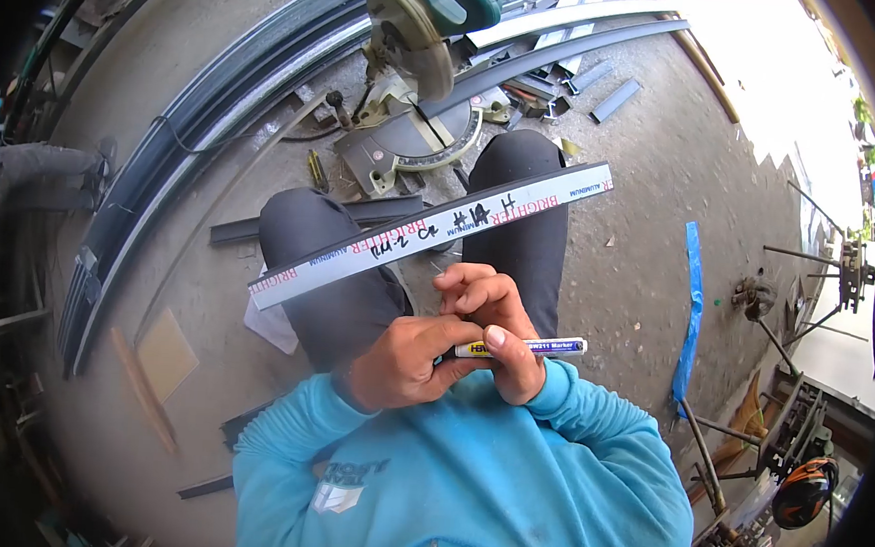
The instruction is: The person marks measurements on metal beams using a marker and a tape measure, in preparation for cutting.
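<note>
Both hands meet in front of my chest on a white marker with a blue and yellow label. My left hand wraps its fingers round the marker's left end and hides it. The thumb of my right hand presses on the marker's middle, while its other fingers curl above. Across my knees, tilted up to the right, rests an aluminium profile with printed protective film and black handwritten marks. Neither hand touches the profile.
Beyond my knees a mitre saw stands on the concrete floor. Long dark profiles lie to the left, with several offcuts behind the saw. At right are a blue strip, metal stands and a black-orange helmet. Another person's leg shows far left.
</note>
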Tool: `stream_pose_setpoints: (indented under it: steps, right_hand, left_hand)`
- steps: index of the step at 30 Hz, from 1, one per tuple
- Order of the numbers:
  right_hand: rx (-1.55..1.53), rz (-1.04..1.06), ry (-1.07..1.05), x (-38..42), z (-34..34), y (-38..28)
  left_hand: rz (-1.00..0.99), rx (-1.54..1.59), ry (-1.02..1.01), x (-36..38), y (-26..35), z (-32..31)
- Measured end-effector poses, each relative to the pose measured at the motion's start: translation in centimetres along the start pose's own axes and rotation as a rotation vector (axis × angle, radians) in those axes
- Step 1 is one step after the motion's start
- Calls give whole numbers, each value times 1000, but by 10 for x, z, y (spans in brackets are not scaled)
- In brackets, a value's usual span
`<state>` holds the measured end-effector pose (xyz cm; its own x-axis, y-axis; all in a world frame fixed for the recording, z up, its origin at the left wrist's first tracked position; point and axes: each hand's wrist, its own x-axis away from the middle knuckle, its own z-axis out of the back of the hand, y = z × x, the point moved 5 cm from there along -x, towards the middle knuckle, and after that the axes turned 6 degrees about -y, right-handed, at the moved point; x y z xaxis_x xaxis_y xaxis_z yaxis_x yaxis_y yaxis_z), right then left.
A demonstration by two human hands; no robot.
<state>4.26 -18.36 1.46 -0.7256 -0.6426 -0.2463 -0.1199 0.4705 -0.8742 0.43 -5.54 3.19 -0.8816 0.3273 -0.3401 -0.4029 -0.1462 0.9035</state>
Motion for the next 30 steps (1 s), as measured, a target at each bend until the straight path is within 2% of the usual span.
stream_pose_setpoints:
  steps: [2, 5, 6, 7, 9, 11, 13, 15, 17, 19, 20, 21, 22, 23, 24, 25, 27, 30]
  right_hand:
    - [19, 50, -54, -1, 3, 5]
    - [82, -28, -106, 0, 8, 8]
    - [112, -123, -86, 0, 9, 4]
    - [132, -129, -26, -2, 13, 1]
    - [239, -4, 134, 1, 33, 1]
    - [280, 99, 313, 1, 45, -13]
    - [322, 131, 343, 5, 54, -17]
    - [368, 146, 325, 7, 52, -15]
    - [399, 148, 267, 9, 47, -15]
    - [415, 161, 227, 3, 49, -22]
    - [420, 166, 217, 1, 53, -24]
    - [427, 172, 215, -2, 56, -26]
    - [452, 190, 234, -3, 56, -27]
    - [447, 165, 246, -9, 60, -23]
    - [441, 141, 259, -14, 66, -21]
    - [438, 123, 271, -16, 71, -19]
    - [394, 91, 289, -26, 74, -12]
    - [377, 22, 266, -46, 75, -1]
  left_hand:
    - [-11, -53, -16, 0, 1, -2]
    - [-13, -170, -74, 4, -3, 2]
    - [-26, -235, -120, -2, -3, 12]
    - [-32, -302, -166, -8, -1, 22]
    - [-28, -451, 21, -22, 13, 53]
    - [23, -726, 89, -27, 6, 73]
    - [159, -1036, -80, -33, -13, 73]
    - [241, -1281, -103, -31, -56, 58]
    - [240, -1248, -219, -37, -47, 75]
    - [184, -1312, -127, -32, -32, 113]
    - [64, -1326, 44, -20, -33, 136]
    - [57, -1168, 193, -8, -30, 166]
    - [189, -1030, 267, 1, -26, 196]
    - [124, -987, 477, 17, -24, 227]
    - [254, -926, 627, 35, -29, 256]
    - [226, -857, 791, 60, -44, 280]
    - [292, -755, 1115, 114, -91, 319]
    - [447, -429, 1490, 180, -179, 329]
